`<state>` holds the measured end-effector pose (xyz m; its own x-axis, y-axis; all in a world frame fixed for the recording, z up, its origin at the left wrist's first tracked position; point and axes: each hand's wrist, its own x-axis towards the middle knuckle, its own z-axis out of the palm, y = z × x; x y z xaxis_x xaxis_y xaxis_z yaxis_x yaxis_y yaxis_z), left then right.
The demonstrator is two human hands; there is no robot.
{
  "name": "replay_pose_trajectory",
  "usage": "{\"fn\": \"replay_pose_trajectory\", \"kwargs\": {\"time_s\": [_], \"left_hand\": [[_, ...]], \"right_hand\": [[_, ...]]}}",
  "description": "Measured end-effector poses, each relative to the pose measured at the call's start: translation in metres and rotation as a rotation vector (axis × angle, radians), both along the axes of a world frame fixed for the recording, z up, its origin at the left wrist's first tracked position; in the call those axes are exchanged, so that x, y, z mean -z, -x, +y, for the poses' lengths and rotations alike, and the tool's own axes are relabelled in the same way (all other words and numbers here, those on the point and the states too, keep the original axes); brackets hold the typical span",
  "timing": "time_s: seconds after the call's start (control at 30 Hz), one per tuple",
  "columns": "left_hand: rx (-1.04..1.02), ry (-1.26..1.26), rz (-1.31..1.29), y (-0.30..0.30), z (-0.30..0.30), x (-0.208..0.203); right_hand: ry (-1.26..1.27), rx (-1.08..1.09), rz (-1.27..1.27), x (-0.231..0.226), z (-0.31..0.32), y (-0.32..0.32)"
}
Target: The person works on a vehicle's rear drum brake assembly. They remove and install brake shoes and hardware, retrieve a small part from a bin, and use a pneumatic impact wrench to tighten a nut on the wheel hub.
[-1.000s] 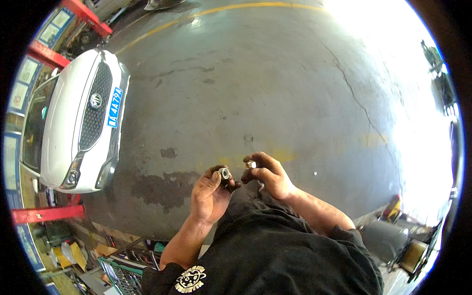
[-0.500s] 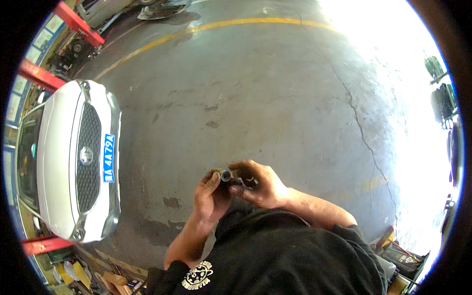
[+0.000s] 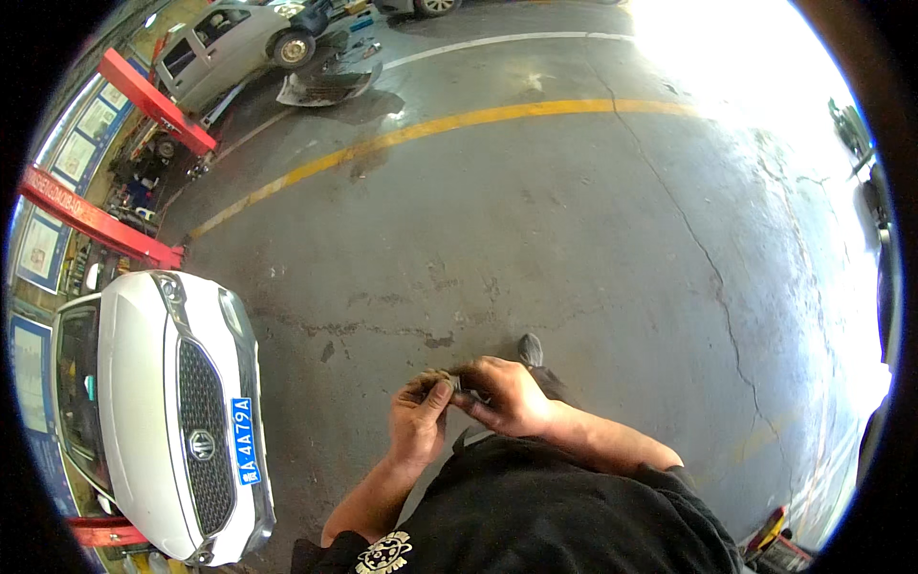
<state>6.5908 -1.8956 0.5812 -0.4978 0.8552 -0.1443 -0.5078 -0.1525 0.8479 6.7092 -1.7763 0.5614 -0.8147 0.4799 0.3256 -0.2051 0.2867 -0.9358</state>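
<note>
In front of my chest, my two hands meet around a small metal part (image 3: 454, 384). Only a pale, silvery bit of it shows between the fingers, so its kind is hidden. My left hand (image 3: 418, 421) pinches it, with the thumb pressed on top and the fingers curled underneath. From the other side my right hand (image 3: 512, 397) closes on it, fingers bent and thumb held below. Dark grime covers the fingertips of both hands.
A white car (image 3: 143, 402) stands at the left beside red lift posts (image 3: 158, 100). Beyond the yellow floor line (image 3: 459, 120) lies a detached bumper (image 3: 325, 88) near a silver vehicle (image 3: 225, 53). A shoe (image 3: 531, 349) shows ahead of my hands. Tools (image 3: 775, 545) sit at the lower right.
The view has tipped up, showing more of the far floor and vehicles. A round hollow end of the part, visible before, is now covered by my fingers. My hands have drawn closer together.
</note>
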Motion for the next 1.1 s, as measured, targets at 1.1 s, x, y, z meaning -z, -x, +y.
{"fn": "replay_pose_trajectory", "kwargs": {"time_s": [1.1], "left_hand": [[-0.238, 0.078, 1.267, 0.738, 0.495, -0.024]], "right_hand": [[0.986, -0.887, -0.206, 0.010, 0.535, 0.755]]}}
